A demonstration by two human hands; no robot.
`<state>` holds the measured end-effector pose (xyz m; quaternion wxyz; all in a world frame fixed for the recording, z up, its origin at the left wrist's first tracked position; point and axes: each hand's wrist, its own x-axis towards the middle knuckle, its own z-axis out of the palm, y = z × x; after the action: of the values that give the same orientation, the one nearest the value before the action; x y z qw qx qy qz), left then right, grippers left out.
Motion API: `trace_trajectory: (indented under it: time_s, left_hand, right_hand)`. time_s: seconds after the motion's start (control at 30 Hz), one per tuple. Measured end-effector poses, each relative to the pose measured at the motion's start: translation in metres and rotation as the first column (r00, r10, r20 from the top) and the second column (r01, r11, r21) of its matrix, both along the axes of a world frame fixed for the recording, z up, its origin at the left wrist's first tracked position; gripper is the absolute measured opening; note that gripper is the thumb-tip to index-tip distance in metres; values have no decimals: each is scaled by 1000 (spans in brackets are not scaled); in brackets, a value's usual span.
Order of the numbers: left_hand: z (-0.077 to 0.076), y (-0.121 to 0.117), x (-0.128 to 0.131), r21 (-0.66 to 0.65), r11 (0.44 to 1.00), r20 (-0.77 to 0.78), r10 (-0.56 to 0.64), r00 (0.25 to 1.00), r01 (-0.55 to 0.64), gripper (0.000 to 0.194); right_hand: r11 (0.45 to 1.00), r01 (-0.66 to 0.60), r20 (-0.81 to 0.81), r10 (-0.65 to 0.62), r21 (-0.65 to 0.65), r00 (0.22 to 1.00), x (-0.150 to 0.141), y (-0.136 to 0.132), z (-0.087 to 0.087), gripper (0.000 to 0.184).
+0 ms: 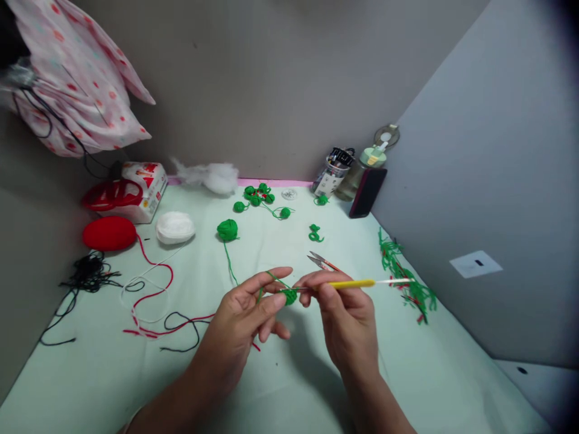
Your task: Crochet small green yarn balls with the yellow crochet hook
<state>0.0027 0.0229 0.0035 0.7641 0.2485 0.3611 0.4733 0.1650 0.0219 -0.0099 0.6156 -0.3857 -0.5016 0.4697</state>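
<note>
My left hand (253, 307) pinches a small green crochet piece (289, 296) between thumb and fingers, with green yarn running over the raised index finger. In my right hand (346, 313) is a crochet hook (350, 284) with a yellow handle, held level; its thin metal tip reaches the green piece. Whether the tip sits inside a stitch is too small to tell. A green yarn ball (227, 229) lies beyond my left hand, its strand leading down toward that hand. Scissors (323, 261) with an orange-red part rest just behind my right hand, partly covered by it.
Red yarn (109, 234), white yarn (175, 228) and black yarn (88, 271) lie at left, with loose strands. Several green crocheted balls (256, 194) sit at the back. A phone (368, 193) leans by a bottle (355, 181) and pen cup (332, 172). Yarn scraps (407, 274) line the right edge.
</note>
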Motion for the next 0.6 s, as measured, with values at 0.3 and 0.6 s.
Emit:
trace_trajectory:
  time_s: [0.3, 0.6]
  left_hand:
    - [-2, -2, -5, 42, 998, -105, 57, 993, -53, 34]
    - [-1, 2, -1, -164, 985, 157, -25, 987, 51, 48]
  right_hand:
    - [966, 38, 296, -117, 257, 948, 0, -9, 2, 26]
    - [841, 24, 552, -377, 541, 744, 0, -10, -6, 28]
